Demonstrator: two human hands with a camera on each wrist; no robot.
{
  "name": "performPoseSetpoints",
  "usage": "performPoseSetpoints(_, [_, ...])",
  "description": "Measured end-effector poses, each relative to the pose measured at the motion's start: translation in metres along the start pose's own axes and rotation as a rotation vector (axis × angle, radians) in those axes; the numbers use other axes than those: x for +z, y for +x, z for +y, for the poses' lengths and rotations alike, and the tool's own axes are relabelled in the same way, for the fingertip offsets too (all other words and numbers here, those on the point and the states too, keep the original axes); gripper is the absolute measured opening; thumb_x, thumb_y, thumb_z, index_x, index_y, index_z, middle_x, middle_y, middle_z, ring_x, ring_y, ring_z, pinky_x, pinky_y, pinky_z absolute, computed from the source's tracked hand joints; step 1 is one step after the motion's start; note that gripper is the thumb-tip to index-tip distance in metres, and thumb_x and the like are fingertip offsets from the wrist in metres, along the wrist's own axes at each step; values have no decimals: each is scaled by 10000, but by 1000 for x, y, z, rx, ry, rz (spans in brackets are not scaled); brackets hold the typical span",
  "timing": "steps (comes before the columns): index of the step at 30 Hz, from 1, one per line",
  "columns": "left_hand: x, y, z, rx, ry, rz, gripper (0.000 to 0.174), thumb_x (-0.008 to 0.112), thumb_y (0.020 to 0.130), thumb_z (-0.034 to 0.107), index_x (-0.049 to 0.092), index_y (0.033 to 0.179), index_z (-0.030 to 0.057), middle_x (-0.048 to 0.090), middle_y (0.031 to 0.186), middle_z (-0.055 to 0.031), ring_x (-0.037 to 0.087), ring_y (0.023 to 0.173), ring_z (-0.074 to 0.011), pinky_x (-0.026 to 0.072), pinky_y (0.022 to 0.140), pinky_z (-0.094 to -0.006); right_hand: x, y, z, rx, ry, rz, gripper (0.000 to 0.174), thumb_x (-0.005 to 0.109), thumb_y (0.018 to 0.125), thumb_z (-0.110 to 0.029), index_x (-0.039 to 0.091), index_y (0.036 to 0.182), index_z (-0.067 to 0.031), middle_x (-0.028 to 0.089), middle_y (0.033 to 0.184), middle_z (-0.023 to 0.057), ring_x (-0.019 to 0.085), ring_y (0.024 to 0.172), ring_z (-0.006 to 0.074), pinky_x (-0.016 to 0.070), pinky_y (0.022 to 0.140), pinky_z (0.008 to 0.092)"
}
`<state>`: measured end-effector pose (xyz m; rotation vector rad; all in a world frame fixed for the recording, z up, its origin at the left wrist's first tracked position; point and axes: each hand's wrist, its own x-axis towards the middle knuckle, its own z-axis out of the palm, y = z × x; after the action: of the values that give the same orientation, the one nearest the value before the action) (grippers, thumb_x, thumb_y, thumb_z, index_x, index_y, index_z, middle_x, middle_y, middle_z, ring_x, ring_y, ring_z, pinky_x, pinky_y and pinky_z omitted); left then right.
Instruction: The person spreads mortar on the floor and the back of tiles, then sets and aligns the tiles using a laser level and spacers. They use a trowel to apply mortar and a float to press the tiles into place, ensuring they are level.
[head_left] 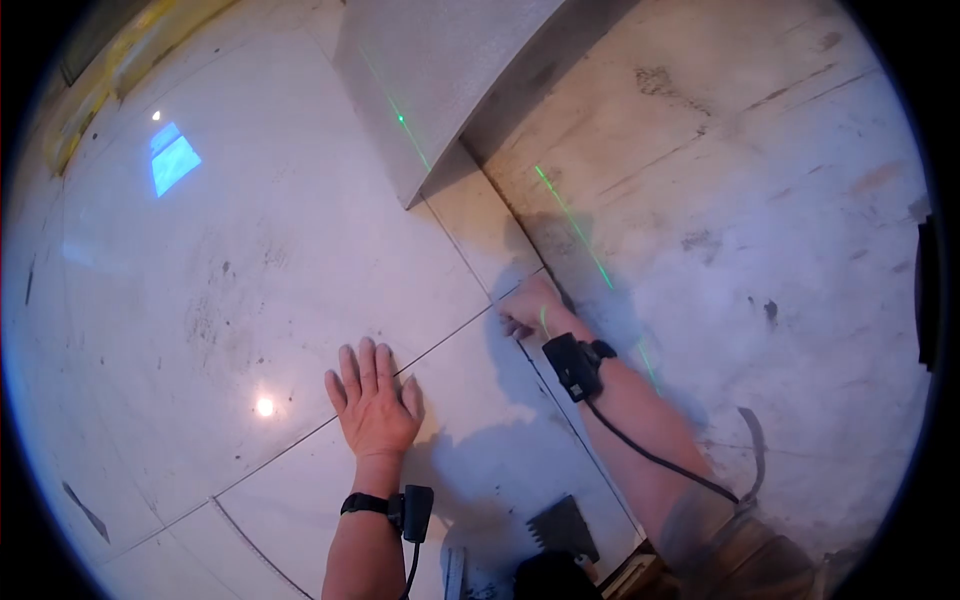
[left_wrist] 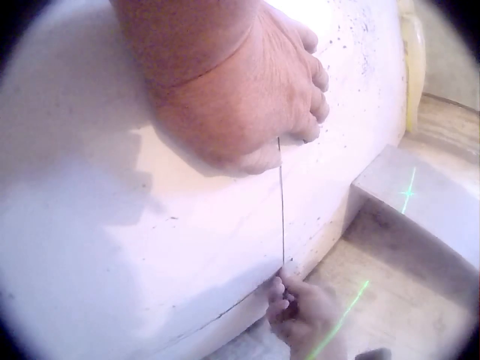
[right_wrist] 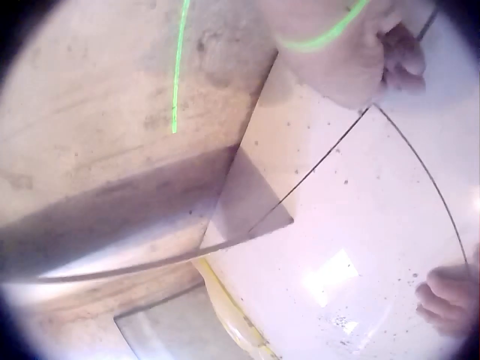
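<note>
My left hand [head_left: 378, 408] lies palm down on the pale tiles [head_left: 260, 210], fingers extended across a dark joint; the left wrist view shows this hand [left_wrist: 244, 97] from behind. Farther right, my right hand [head_left: 533, 303] rests at the tiles' edge where joints meet, its fingers curled under. In the left wrist view the right hand [left_wrist: 306, 311] touches the end of the joint. The right wrist view shows its curled fingers [right_wrist: 405, 60] beside the joint corner; nothing is seen in them, though the palm is hidden.
A grey slab [head_left: 450, 70] stands over the tile edge at the top. A notched dark trowel [head_left: 565, 528] lies near my right forearm. Rough, lower-looking floor [head_left: 740, 200] with green laser lines extends right. Yellow material [head_left: 90, 95] borders the far left.
</note>
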<state>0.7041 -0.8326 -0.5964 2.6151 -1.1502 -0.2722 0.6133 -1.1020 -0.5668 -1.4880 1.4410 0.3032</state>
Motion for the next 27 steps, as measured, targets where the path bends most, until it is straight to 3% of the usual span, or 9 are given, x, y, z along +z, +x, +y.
performPoseSetpoints(2, [0,0,0,-2,10,4,632,522,907,412,438,1454,106,352,1570,-74,210,1491,-331,87,1206,-541,5,-6,12,139,241,5,137,696,857,-71,631,821,45,650,696,145,661,559,226,455,424,320])
performPoseSetpoints(5, [-2,1,0,-4,-5,-12,632,520,907,410,437,1455,106,354,1570,-80,205,1492,-334,80,1207,-540,10,-8,15,165,348,15,134,704,863,-75,638,825,36,650,721,135,636,559,203,413,440,299])
performPoseSetpoints(14, [-5,2,3,-9,-13,-29,640,509,909,393,431,1462,81,354,1572,-110,204,1495,-353,82,1207,-544,15,1,14,200,364,38,94,702,821,-22,641,772,29,638,662,134,622,539,205,437,439,304])
performPoseSetpoints(21, [-1,3,-2,12,0,44,618,545,895,396,467,1431,101,397,1543,-91,240,1478,-345,115,1197,-554,16,0,5,146,343,16,74,672,816,0,632,798,60,646,700,157,647,552,241,478,436,331])
performPoseSetpoints(27, [-3,1,1,5,-36,0,623,513,917,389,441,1453,81,365,1564,-112,212,1492,-352,92,1204,-546,12,-7,5,139,351,33,96,664,834,-7,628,837,82,651,736,170,667,572,251,506,429,335])
